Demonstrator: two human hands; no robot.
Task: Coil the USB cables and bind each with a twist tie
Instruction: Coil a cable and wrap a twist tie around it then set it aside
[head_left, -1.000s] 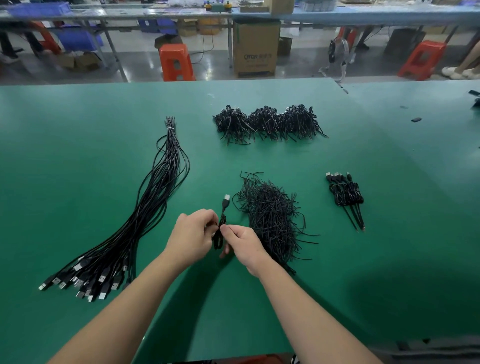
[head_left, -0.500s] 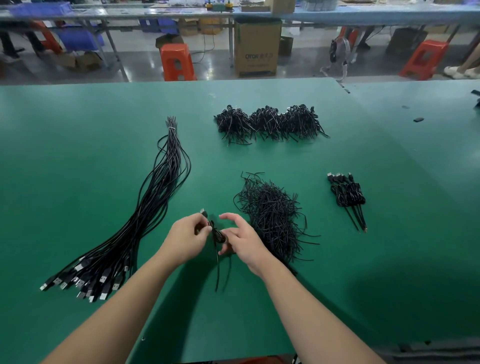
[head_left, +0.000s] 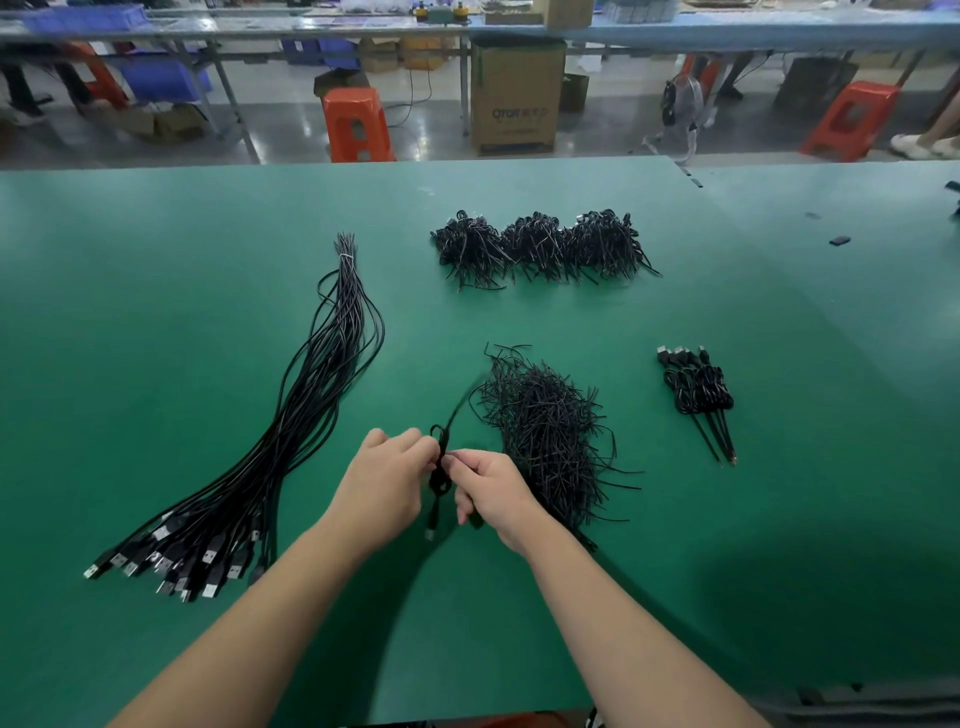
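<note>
**benchrat:** Cable status, going left to right. The loose bundle of straight USB cables (head_left: 311, 415) lies on the left of the green table (head_left: 156, 260), plugs fanned at the near end, same as a second ago. In the middle, the left hand (head_left: 382, 480) and right hand (head_left: 491, 486) are nearly touching, both with fingers curled round one coiled cable (head_left: 440, 467) held just above the table near the front.

**tiefighter:** What's different from a second back?

**benchrat:** The coil got flipped. Its plug stuck up toward the far side a second ago; now the plug hangs down on the near side between the wrists, and a thin blurred strand whips out toward the far right from the top of the coil. My guess is that's the twist tie getting spun, so this one's in the binding step and almost done.

**tiefighter:** And the rest?

**benchrat:** Unmoved. The heap of twist ties (head_left: 545, 441) sits just right of the hands, three clumps of dark bundles (head_left: 540, 247) lie far across the table, and the small row of finished coils (head_left: 698, 395) is off to the right, well apart. Plenty of straight ones left to do.
</note>
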